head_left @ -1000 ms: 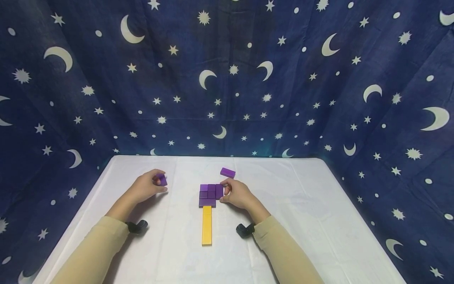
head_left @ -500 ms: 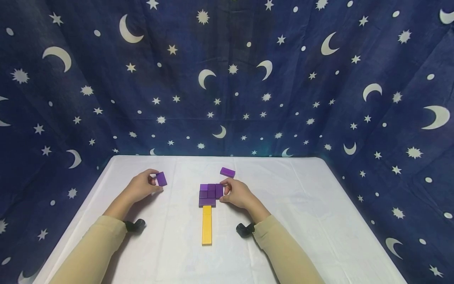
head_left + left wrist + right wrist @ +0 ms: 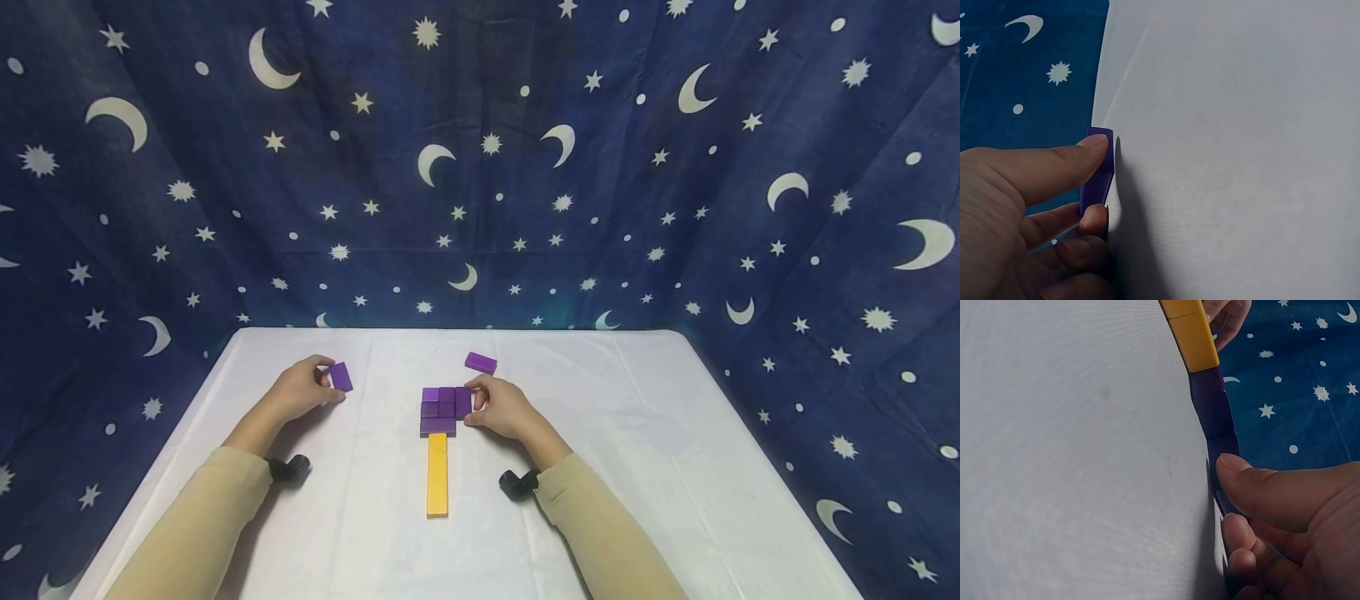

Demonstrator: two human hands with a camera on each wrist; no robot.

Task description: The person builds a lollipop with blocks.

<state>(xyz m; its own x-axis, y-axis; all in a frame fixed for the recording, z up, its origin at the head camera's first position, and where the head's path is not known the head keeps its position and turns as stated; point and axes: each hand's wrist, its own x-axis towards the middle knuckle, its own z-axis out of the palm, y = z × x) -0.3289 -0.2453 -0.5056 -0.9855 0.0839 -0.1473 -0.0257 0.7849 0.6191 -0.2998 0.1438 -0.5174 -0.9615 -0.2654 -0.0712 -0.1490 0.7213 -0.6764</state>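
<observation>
My left hand [image 3: 300, 390] pinches a purple block [image 3: 341, 376] between thumb and fingers over the left part of the table. In the left wrist view the thumb lies across one end of that block [image 3: 1095, 187]. At the table's middle, several purple blocks [image 3: 438, 426] lie side by side in a compact patch. My right hand [image 3: 506, 408] holds the patch's rightmost purple block [image 3: 462, 403], thumb at its near end and fingers at its far end. Below the patch, a straight yellow strip of blocks [image 3: 437, 475] runs toward me.
A loose purple block [image 3: 481, 362] lies behind the right hand, slightly askew. White cloth covers the table [image 3: 637, 467]. A dark blue curtain [image 3: 480, 233] with moons and stars hangs behind and along both sides. Each wrist wears a small black camera [image 3: 517, 485].
The left hand has drawn slightly left and turned its purple block, so the broad face now shows. The right hand has kept its place at the patch.
</observation>
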